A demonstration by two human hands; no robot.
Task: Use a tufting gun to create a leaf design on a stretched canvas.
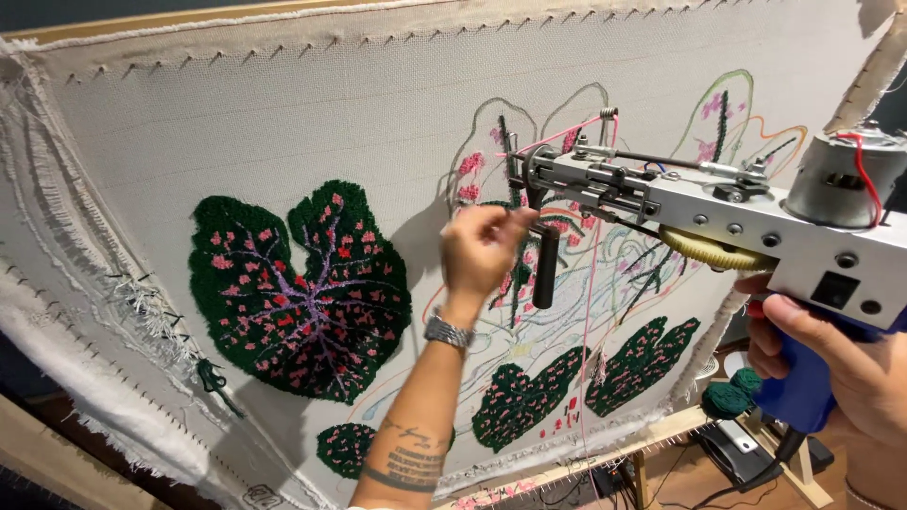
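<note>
The right hand [850, 364] has its grip wrapped shut around the blue handle of the tufting gun [718, 212], holding it level in front of the stretched cloth [283, 123]. The left hand [482, 247] pinches something fine, seemingly the pink yarn [590, 312], just beside the gun's front end, above its black front handle [545, 266]. Threading likely goes best with the gun steady and the yarn slack. 1 finished dark green leaf [298, 288] lies well left of that pinch.
</note>
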